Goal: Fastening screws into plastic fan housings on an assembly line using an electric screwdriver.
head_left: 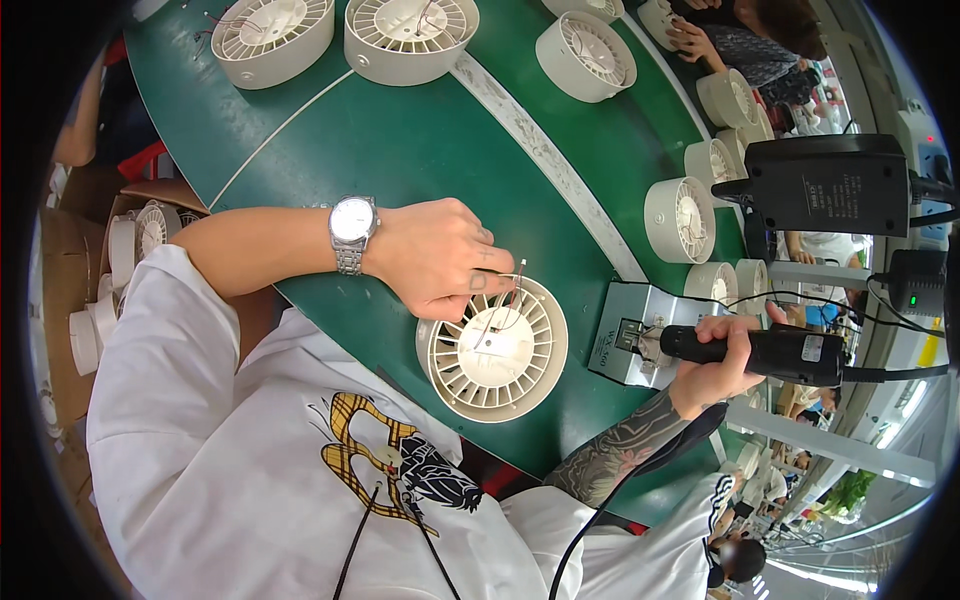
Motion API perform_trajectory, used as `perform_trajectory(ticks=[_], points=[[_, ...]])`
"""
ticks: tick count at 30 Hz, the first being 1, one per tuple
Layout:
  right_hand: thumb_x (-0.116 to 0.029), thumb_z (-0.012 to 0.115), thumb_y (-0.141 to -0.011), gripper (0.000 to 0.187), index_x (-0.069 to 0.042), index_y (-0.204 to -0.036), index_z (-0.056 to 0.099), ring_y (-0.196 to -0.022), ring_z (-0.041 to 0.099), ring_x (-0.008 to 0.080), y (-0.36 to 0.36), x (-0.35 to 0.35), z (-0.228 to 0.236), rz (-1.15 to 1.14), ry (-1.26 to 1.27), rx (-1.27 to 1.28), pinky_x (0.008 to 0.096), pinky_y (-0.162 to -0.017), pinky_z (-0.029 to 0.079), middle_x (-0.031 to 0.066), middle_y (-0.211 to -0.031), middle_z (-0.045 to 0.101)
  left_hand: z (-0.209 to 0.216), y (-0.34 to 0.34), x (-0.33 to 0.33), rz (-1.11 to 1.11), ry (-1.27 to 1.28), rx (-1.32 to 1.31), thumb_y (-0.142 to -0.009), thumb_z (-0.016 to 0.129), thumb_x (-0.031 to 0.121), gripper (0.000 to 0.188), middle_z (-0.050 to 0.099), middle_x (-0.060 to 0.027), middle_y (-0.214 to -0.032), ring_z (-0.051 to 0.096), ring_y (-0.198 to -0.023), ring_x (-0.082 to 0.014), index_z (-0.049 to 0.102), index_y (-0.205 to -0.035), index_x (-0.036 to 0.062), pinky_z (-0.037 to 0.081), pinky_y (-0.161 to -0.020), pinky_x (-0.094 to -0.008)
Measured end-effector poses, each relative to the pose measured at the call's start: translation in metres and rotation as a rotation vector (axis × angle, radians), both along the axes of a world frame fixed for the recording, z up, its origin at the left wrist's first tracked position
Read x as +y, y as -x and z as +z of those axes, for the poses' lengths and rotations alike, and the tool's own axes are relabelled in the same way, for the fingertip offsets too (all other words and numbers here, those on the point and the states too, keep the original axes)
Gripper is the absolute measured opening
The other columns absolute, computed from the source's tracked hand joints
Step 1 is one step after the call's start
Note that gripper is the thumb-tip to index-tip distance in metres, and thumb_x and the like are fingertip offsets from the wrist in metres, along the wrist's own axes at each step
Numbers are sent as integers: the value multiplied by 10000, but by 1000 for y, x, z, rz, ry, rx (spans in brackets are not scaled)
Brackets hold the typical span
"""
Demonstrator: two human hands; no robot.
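Note:
A round white plastic fan housing with radial slats lies on the green table in front of me. My left hand, with a metal watch at its wrist, reaches over the housing's upper rim. Its fingers are curled together beside thin wires that rise from the housing; what they pinch is hidden. To the right, my right hand is wrapped around a black electric screwdriver. The tool's front end points left, at the opening of a grey metal screw feeder.
Several more white housings stand along the far side, including one at the top and one at the right. A black power adapter and cables hang at right. A cardboard box with housings sits at left. Another person works across the table.

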State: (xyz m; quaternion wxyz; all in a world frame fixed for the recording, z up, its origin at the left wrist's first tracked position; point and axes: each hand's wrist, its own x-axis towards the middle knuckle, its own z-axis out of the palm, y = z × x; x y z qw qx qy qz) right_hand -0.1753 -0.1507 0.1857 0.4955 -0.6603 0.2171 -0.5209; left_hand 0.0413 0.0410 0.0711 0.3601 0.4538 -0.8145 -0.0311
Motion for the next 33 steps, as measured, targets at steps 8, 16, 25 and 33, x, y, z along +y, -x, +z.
perform_trajectory(ticks=[8,16,25,33], points=[[-9,528,-732,444,-8,-1155,395,-465,409,125,4,0,-4,7,-98,36,273,-462,397,39,-615,457,2,1,4,5,-6,-28,-633,553,180,388,533,-57,-793,541,-535,-194,634,-982,31,451,-477,-326],[-4,531,-729,449,-13,-1156,394,-456,411,132,13,-2,10,83,-164,-125,284,-457,400,44,-602,458,-1,1,5,-9,25,2,-660,556,173,357,538,-58,-805,556,-549,-195,629,-982,36,453,-481,-327],[11,515,-745,474,-15,-1196,371,-489,408,128,14,5,4,72,45,36,271,-479,405,45,-616,450,5,1,4,-11,1,-50,-683,576,203,330,548,-60,-834,573,-575,-198,610,-977,56,458,-499,-322],[31,512,-736,434,-16,-1152,397,-504,415,129,14,5,-1,74,-42,36,274,-479,404,36,-623,446,4,3,5,-15,-9,-64,-687,586,224,338,552,-62,-862,573,-579,-197,602,-985,65,463,-513,-328]])
